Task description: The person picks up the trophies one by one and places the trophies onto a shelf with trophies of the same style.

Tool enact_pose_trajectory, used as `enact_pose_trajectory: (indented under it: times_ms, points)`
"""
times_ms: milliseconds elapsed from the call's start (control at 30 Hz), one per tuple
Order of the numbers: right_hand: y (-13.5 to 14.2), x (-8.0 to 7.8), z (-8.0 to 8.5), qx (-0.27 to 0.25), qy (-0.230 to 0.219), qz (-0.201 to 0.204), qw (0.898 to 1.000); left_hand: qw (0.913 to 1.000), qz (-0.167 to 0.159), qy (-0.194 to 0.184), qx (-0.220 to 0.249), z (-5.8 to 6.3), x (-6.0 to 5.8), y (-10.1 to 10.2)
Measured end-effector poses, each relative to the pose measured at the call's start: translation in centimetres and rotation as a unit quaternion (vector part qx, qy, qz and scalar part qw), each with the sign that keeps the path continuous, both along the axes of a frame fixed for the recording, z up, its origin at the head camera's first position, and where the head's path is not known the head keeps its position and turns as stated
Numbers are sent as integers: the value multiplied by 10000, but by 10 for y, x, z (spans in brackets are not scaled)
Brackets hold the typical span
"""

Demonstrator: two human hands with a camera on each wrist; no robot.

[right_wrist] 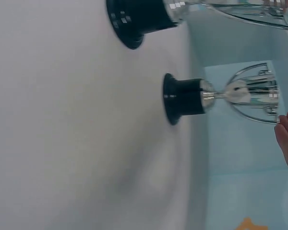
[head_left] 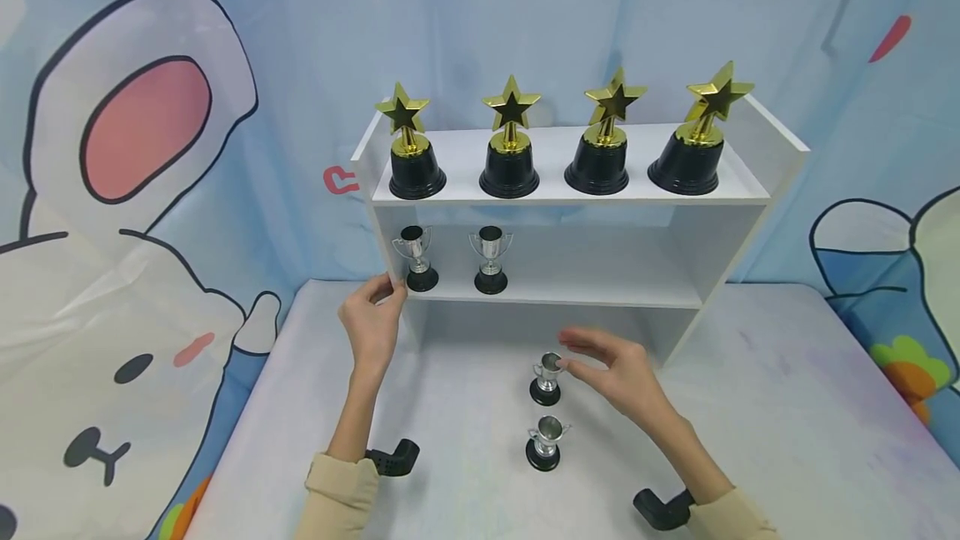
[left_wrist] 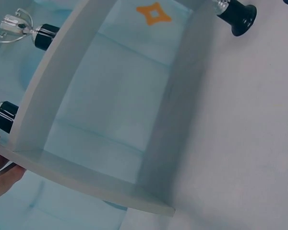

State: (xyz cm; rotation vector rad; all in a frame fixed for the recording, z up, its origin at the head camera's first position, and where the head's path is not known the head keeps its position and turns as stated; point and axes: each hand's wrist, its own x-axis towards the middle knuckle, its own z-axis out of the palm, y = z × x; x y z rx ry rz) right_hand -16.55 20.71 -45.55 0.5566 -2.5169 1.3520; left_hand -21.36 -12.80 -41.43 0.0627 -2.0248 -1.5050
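With thumb and fingers on either side of it, my left hand (head_left: 373, 319) grips the left side panel of a white shelf (head_left: 551, 300). The left wrist view shows the fingers (left_wrist: 5, 184) at that panel's edge. My right hand (head_left: 618, 369) has its fingers extended beside a small silver trophy cup (head_left: 546, 390) with a black base, upright on the table. In the right wrist view, the fingertips (right_wrist: 287, 132) are right at a handle of this cup (right_wrist: 187, 97). A second silver cup (head_left: 543, 452) stands nearer to me.
Two silver cups (head_left: 418, 269) (head_left: 491, 273) stand at the left of the middle shelf. Several gold star trophies (head_left: 510, 169) line the top shelf. The white-covered table (head_left: 772, 407) meets a blue cartoon curtain (head_left: 300, 65) behind.
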Motion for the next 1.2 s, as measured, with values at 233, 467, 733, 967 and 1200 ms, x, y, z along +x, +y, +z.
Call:
enact_pose_trajectory:
  times_ms: [233, 467, 733, 967, 1200]
  points:
    - [-3, -2, -24, -670, -919, 124, 9934, 10000, -21, -29, 84, 1, 1, -1]
    - [-7, 1, -35, -1323, -1693, -45, 9766, 9999, 1, -85, 122, 2, 1, 1]
    - [-6, 2, -38, -1312, -1605, -178, 9781, 10000, 44, -18, 21, 2, 1, 1]
    - [-2, 8, -33, -1168, -1490, -268, 9815, 10000, 34, -30, -16, 1, 1, 1]
    - [1, 19, -17, -980, -1488, -467, 9829, 10000, 9, 24, 33, 2, 2, 0]
